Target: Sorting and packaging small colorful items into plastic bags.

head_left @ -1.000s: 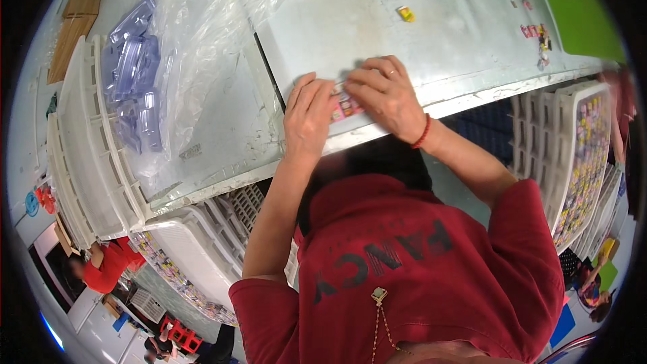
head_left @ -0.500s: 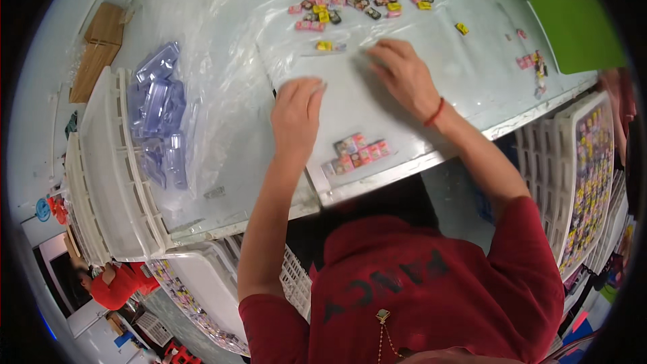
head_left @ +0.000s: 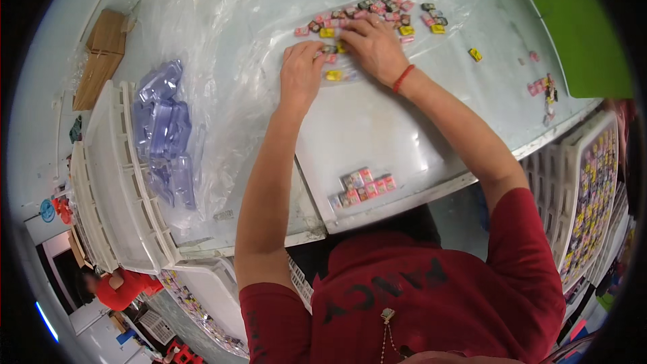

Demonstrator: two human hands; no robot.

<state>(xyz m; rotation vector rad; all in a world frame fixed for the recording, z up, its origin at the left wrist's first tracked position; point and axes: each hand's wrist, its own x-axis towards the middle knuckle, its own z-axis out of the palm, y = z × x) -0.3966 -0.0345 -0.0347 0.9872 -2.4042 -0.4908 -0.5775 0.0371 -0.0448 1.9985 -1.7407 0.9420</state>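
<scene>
In the head view, bending the left hand (head_left: 302,73) and the right hand (head_left: 374,47) over small coloured pieces (head_left: 379,8), heaped just beyond and between both on the surface (head_left: 377,128). Keeping both partly curled, touching the near fringe of the heap; cannot tell of a firm grip in either, seeing the fingertips only in part. Bringing both low and close together, seemingly to work one small patch from two sides. Lying in tight rows nearer the body than either hand: a block of pieces (head_left: 364,192), probably set there for easy reach and packed closely for straight rows. Spreading out left of the left hand: a clear plastic sheet (head_left: 226,94), with bluish clear plastic packs (head_left: 162,125) gathered farther left, perhaps for staying out of the way.

Counting two hands; one red bracelet (head_left: 403,79), worn at the right wrist; about ten pieces in the block; one loose yellow piece (head_left: 476,54) right of the right hand; one green board (head_left: 573,27) farther right. Leaving the heap and the packs uncounted, overlapping too much for an exact number.
</scene>
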